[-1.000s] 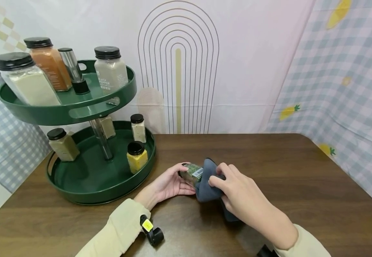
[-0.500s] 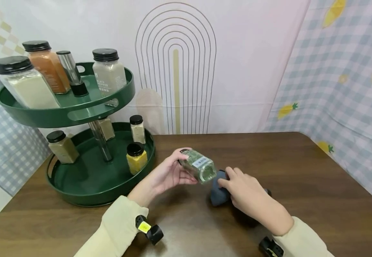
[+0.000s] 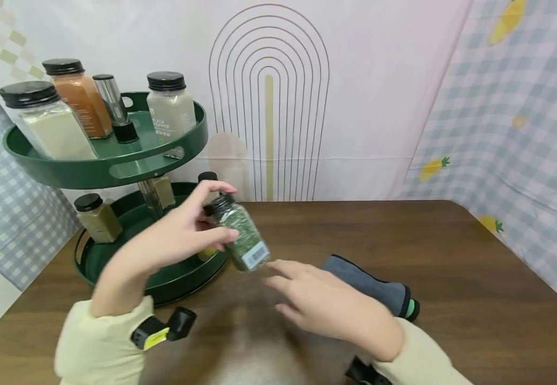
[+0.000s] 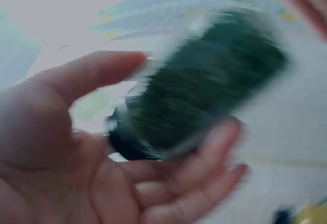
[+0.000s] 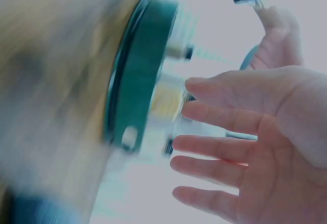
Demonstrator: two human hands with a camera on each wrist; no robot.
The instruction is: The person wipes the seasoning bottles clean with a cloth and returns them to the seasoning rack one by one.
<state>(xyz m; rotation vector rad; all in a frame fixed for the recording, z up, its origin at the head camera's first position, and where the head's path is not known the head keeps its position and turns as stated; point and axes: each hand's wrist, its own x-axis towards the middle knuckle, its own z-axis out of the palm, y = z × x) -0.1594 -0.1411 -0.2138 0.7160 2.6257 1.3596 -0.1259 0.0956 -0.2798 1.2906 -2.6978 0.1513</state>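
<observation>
A glass jar of dried green herbs (image 3: 245,235) with a black lid is tilted in the air, base down to the right. My left hand (image 3: 174,235) grips it near the lid, thumb on one side and fingers on the other. In the left wrist view the jar (image 4: 204,76) is blurred. Close to the jar's base is my right hand (image 3: 319,299); whether it touches the glass I cannot tell. Its fingers (image 5: 214,147) extend fairly straight and hold nothing in the right wrist view. A folded blue-grey cloth (image 3: 369,283) with black edging lies on the table behind the right hand.
At left stands a two-tier green turntable rack. Its upper tray (image 3: 85,174) bears large spice jars and a metal-and-black cylinder. Smaller jars stand on the lower tray (image 3: 172,289), partly hidden by my left arm. The wooden table (image 3: 475,278) meets hung fabric behind.
The right hand let go of the cloth, which now lies on the table, and moved left. My left hand lifted the herb jar out of the cloth, carried it left and turned its base downward.
</observation>
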